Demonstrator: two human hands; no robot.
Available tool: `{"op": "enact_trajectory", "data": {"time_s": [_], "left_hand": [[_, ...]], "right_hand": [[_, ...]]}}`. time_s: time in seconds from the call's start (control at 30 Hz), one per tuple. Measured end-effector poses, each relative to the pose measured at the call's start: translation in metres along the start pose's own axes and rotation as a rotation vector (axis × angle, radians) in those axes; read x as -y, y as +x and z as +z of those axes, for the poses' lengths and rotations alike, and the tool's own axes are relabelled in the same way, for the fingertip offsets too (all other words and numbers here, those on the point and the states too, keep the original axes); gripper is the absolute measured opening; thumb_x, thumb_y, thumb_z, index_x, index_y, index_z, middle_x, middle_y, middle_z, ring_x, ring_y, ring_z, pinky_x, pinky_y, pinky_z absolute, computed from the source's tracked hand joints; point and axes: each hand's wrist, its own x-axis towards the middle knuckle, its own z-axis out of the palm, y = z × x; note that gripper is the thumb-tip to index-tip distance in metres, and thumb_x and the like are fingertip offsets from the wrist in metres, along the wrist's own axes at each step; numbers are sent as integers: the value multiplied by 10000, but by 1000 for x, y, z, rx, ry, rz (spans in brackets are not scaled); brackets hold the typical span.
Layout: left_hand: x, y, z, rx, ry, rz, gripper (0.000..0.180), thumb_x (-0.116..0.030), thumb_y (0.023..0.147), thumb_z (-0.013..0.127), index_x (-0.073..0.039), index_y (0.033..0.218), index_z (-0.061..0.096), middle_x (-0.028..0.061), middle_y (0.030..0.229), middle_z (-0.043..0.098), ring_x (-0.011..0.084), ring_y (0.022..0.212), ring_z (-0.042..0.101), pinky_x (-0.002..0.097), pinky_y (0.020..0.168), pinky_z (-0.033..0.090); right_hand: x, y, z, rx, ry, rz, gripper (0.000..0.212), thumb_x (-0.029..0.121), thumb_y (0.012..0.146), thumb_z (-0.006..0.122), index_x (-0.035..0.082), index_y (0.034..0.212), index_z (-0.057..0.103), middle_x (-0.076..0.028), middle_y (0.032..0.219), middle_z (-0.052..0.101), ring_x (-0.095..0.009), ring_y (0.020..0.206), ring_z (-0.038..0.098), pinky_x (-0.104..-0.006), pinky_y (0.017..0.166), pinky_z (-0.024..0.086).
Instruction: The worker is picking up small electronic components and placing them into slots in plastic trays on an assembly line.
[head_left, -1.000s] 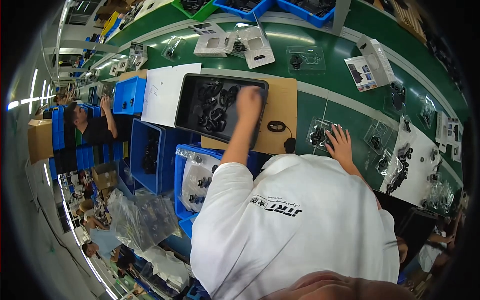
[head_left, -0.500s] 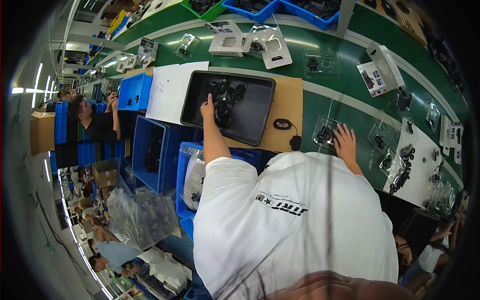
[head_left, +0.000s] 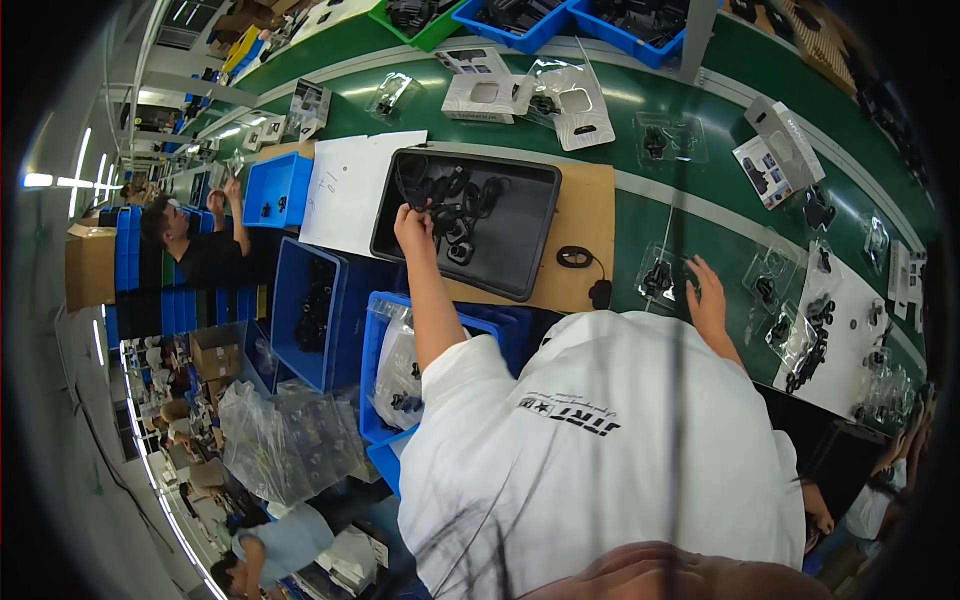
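Observation:
My left hand is over the near left side of a black tray. Its fingers are closed on a black cable from the pile of coiled black cables in that tray. Over the green belt, my right hand holds nothing, its fingers apart. Just left of it lies a clear plastic blister with a black part inside. Between the tray and the blister, a coiled black cable with a small black block rests on brown cardboard.
Left of the tray are a white sheet and blue bins. Opened boxes and blisters lie along the belt. More black parts sit on a white board at right. A co-worker is at the far left.
My left hand has drawn back slightly, and its fingers have closed on a cable. The cable pile has spread. My right hand has moved off the blister's edge to the right. The view shifted slightly.

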Motion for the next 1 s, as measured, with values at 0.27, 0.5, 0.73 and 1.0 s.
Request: {"op": "enact_trajectory", "data": {"time_s": [0.27, 0.5, 0.73, 1.0], "left_hand": [[-19, -104, 138, 695, 97, -295, 178, 16, 848, 439, -36, 900, 602, 72, 851, 637, 81, 541, 430, 180, 479, 305], [68, -150, 239, 1005, 279, -648, 185, -25, 884, 470, -41, 993, 619, 48, 883, 629, 71, 630, 479, 161, 553, 358], [96, -188, 285, 1016, -105, -793, 176, -55, 900, 533, -45, 1051, 621, 36, 867, 604, 81, 767, 529, 177, 664, 415], [96, -228, 293, 895, 413, -100, 235, -70, 895, 612, -41, 1126, 585, 15, 821, 550, 91, 762, 499, 196, 687, 398]], "right_hand": [[53, 79, -54, -72, 1009, 176, 486, 157, 946, 545, 68, 1408, 423, -106, 1386, 491, -238, 1257, 471, -344, 1013, 390], [77, 101, -119, 383, 1130, 335, 493, 348, 966, 527, 93, 1383, 459, -91, 1276, 554, -172, 1118, 524, -297, 894, 444], [32, 65, -85, 194, 1463, 556, 293, 235, 961, 560, 93, 1216, 588, -26, 1035, 621, -72, 854, 557, -200, 721, 444], [31, 51, -81, 55, 1577, 458, 254, 171, 946, 576, 65, 1177, 584, -51, 974, 615, -59, 730, 523, -163, 602, 387]]}}
